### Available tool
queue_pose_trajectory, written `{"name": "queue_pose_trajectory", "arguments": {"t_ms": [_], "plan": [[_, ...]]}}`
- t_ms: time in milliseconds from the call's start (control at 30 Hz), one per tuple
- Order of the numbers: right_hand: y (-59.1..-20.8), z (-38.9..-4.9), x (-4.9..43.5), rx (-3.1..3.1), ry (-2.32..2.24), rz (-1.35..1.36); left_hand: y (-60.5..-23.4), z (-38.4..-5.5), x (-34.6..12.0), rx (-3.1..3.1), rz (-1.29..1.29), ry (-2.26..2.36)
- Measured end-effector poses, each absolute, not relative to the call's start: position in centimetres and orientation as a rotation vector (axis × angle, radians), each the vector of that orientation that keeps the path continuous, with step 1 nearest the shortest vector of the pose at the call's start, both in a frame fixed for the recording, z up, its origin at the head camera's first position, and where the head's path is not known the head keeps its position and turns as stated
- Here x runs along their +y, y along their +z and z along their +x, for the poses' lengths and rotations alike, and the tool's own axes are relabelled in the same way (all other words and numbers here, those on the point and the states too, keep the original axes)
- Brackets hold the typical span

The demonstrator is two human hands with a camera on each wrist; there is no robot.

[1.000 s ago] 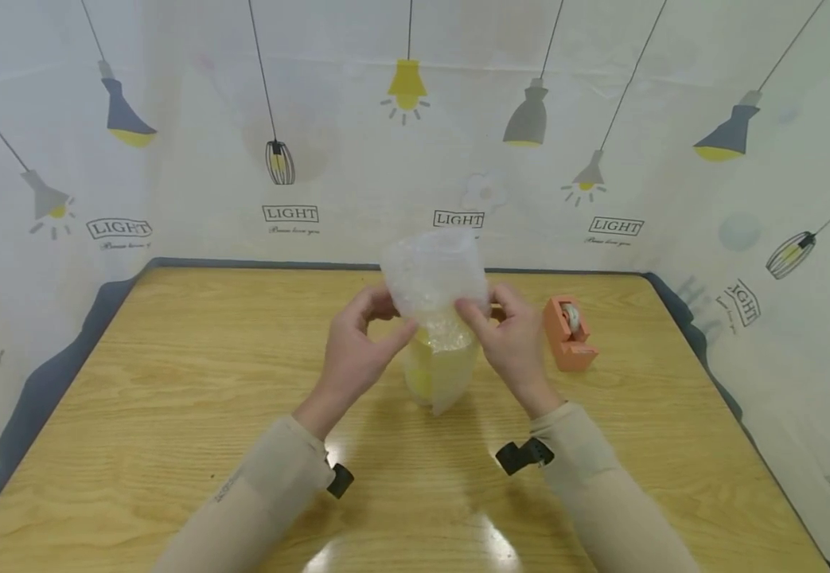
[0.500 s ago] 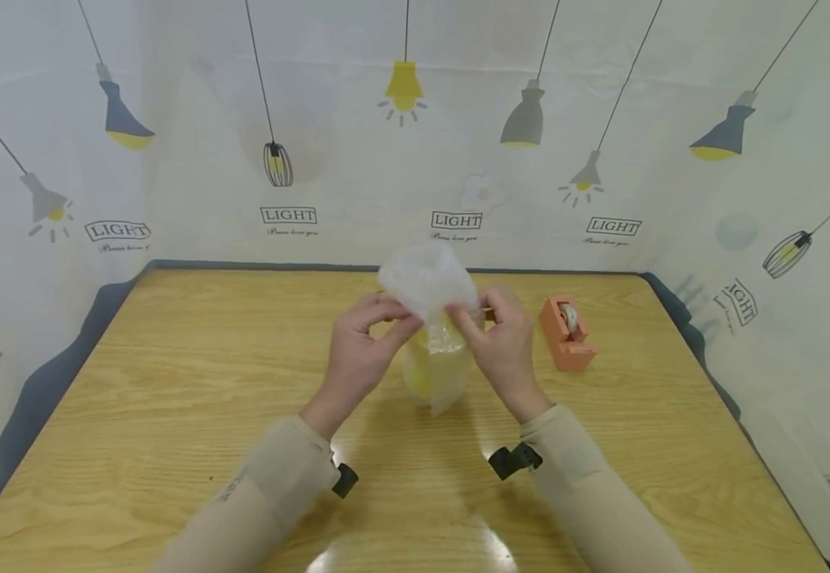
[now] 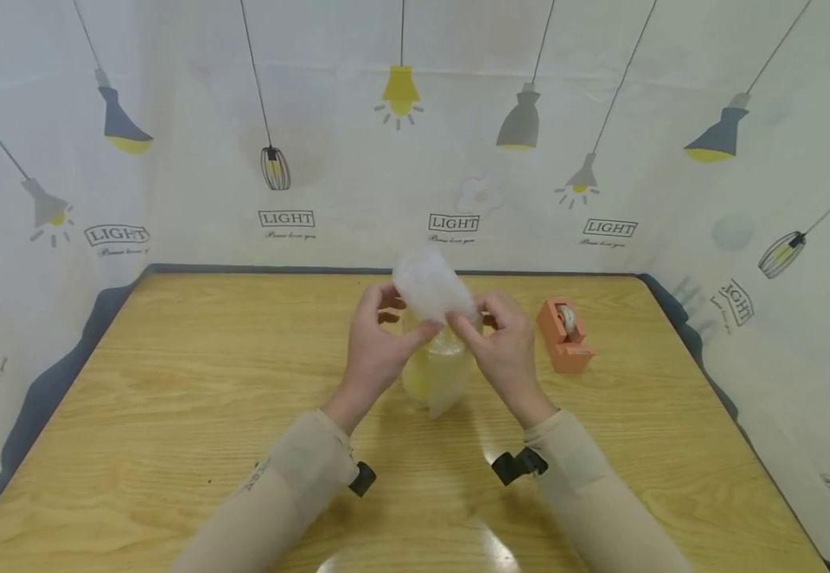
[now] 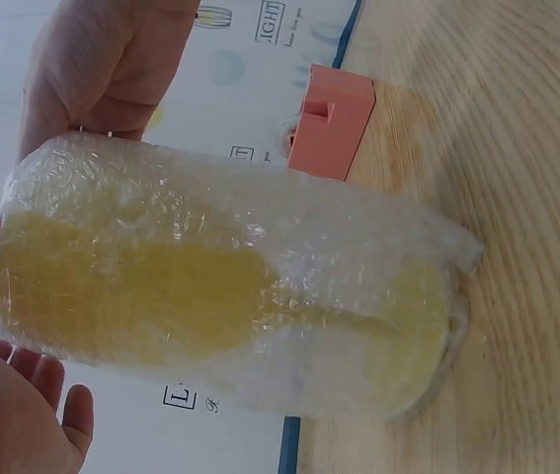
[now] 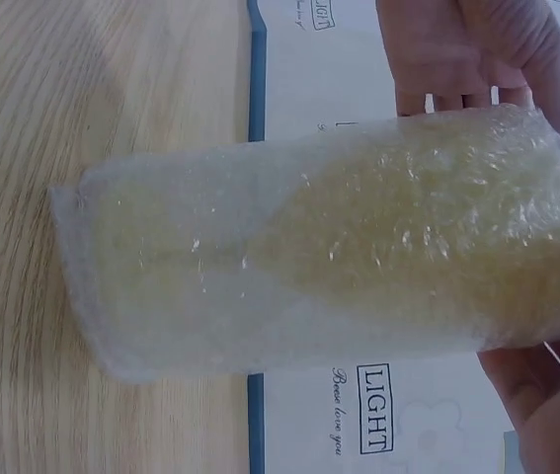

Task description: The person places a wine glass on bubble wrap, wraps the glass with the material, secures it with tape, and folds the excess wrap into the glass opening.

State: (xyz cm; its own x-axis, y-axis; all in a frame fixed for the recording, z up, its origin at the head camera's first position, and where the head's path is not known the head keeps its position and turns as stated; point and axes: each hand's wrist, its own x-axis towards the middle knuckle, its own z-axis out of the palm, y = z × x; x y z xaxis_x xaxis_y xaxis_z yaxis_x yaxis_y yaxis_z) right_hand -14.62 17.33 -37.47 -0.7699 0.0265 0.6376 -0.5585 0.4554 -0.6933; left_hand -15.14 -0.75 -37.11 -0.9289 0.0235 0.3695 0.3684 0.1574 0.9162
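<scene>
A yellow stemmed glass (image 4: 181, 296) stands upright on the table, wrapped in clear bubble wrap (image 3: 430, 282). Its bowl, thin stem and round foot show through the wrap in both wrist views. The left hand (image 3: 375, 342) holds the wrap at the top left, thumb in front and fingers reaching round behind. From the right, the right hand (image 3: 506, 346) grips the top of the wrap, its thumb close to the left thumb. Above the thumbs, the loose upper part of the wrap leans back and to the left. Some fingertips are hidden behind it in the head view.
An orange tape dispenser (image 3: 565, 338) with a roll in it stands just right of the right hand. The wooden table (image 3: 228, 382) ends at a wall cloth (image 3: 343, 159) printed with lamps. Each wrist wears a small black camera.
The left hand has moved right, bringing its thumb to the middle beside the right thumb. The top of the wrap has sunk lower and been drawn in. The right hand has shifted slightly left.
</scene>
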Motion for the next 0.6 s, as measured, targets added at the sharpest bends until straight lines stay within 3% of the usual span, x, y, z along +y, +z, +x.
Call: {"name": "queue_pose_trajectory", "arguments": {"t_ms": [233,600], "plan": [[-37.7,-14.3,19.6,-2.081,1.646,0.655,-37.0,-15.4,-1.0,-2.221,-0.439,-1.827],[-37.1,-14.3,20.3,-2.236,1.743,0.514,-36.5,-15.1,-1.4,-2.319,-0.363,-1.829]]}}
